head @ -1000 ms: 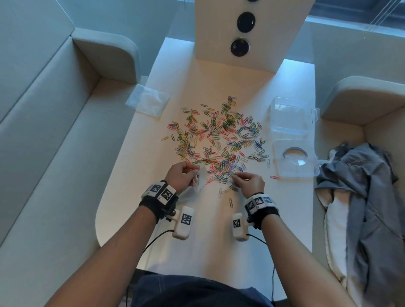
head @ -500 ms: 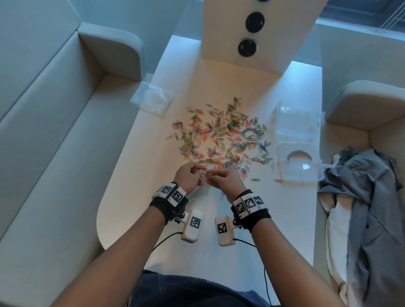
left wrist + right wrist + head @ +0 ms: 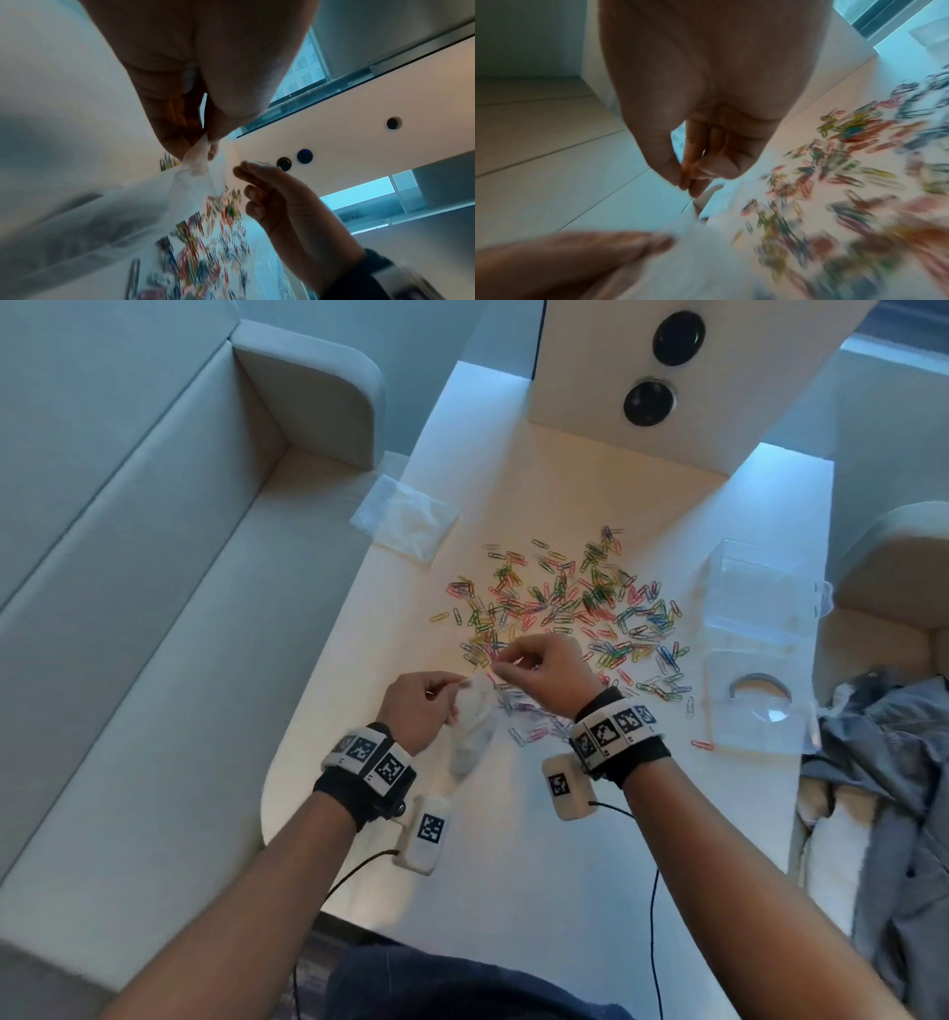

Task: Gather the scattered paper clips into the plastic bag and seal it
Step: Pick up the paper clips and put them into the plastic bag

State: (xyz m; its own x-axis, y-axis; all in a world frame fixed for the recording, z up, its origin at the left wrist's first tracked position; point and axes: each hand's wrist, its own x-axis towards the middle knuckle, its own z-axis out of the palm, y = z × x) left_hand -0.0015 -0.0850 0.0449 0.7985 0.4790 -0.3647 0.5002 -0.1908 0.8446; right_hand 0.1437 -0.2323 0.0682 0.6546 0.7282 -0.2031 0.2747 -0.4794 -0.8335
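The left hand (image 3: 418,711) pinches the top edge of the plastic bag (image 3: 472,737), which hangs with its long axis running down toward the near side of the table (image 3: 513,865). The right hand (image 3: 544,675), fingertips pinched together, hovers just right of the bag's mouth; only the left wrist view shows the crumpled film between thumb and fingers (image 3: 177,140), though not whether the right holds anything. The paper clips (image 3: 565,603) lie scattered beyond, with a clear box (image 3: 755,593) far right
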